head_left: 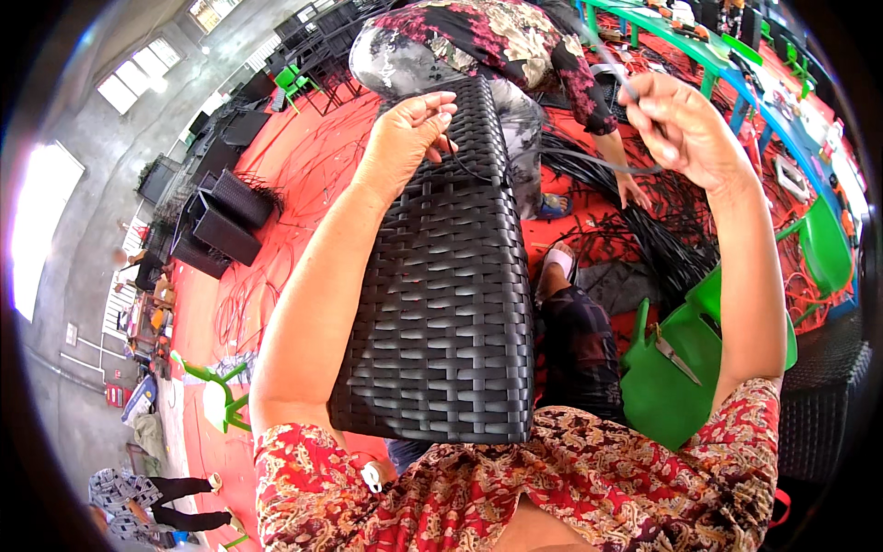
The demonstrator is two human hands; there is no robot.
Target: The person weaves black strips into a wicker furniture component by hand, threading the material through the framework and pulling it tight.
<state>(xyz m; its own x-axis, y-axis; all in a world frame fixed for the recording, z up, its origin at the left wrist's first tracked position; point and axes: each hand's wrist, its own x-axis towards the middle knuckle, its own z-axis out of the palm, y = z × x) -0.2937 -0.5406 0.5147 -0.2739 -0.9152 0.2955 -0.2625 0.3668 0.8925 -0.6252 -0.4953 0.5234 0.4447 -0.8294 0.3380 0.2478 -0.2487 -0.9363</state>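
**A:** What fills the centre of the frame?

**B:** A tall black woven basket, lying across the person's lap, its far end pointing toward the upper middle. It seems tilted that way so the unfinished end sits within reach of both hands.

**A:** And behind it?

**B:** A red floor covering strewn with loose black strips, where a co-worker in a floral top bends over. Finished black baskets stand at the left; whether they hold anything cannot be told.

**A:** At lower right?

**B:** A green plastic chair with scissors lying on its seat, close by the right arm, likely kept handy.

**A:** The hands?

**B:** The left hand, upper centre, rests on the basket's far end, its grip narrow, fingers curled at a thin strand. The right hand, upper right, is raised clear of the basket, its grip pinched on a flat black strip drawn taut.
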